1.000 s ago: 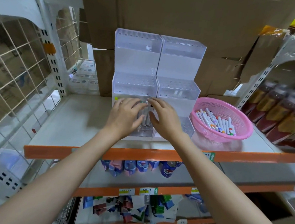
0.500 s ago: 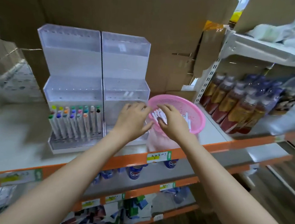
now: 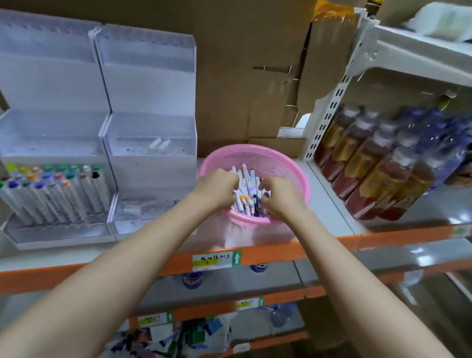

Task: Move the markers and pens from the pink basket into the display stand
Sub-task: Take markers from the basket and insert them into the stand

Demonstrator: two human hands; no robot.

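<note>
Cardboard stands behind the basket. A grey shelf with an orange front lip carries the basket. Stand sits just left of basket. Its lowest tier, on the side far from basket, is filled with markers; the other tiers are near bare. Bottles right of basket.

Both hands are inside the basket. Left hand and right hand have fingers curled down into the pens. Whether either grips one, cannot tell.

Est.: under half done; a heap remains in the basket.
</note>
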